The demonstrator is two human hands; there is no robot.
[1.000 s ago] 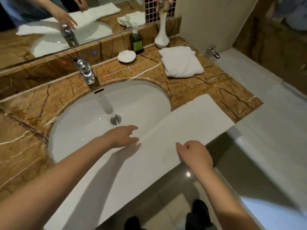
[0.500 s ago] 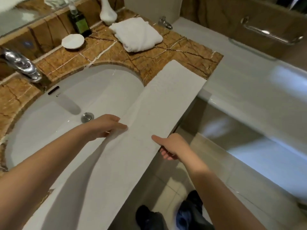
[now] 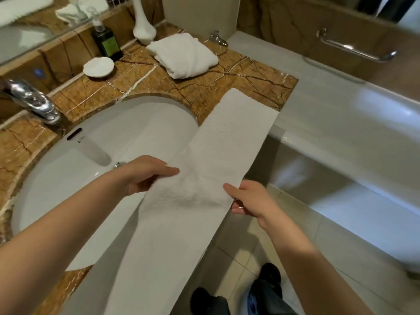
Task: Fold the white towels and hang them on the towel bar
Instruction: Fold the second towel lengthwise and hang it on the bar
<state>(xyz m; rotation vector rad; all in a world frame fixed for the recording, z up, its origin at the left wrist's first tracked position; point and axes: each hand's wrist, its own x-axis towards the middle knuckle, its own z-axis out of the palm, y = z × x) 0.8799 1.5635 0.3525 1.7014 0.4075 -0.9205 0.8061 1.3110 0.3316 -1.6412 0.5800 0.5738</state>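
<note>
Grip is replacing pressure: a second ago both hands were lying on top of the long towel, smoothing it, and now they are taking it by its two long edges at mid-length. The left hand is closing on the edge nearest the sink basin, index finger reaching over the cloth; its lower fingers are blurred, so they are probably tucking underneath, though I cannot be sure. The right hand is pinching the opposite edge, thumb on top and fingers curling below, over the floor. Between them the cloth is starting to hump and wrinkle, which suggests the middle is coming up off the rim. The towel itself is lying as a narrow folded strip running from about 7 o'clock to 1 o'clock, its far end resting on the marble counter and its near end passing out of view below. The head has also been turning right, so the chrome towel bar is now showing at 2 o'clock on the wall above the bathtub, well apart from the hands. Judging by this, the lengthwise folding is finishing and the carry to the bar is beginning. A second folded towel is waiting at 12 o'clock on the counter, beside the white vase, not yet hung.
</note>
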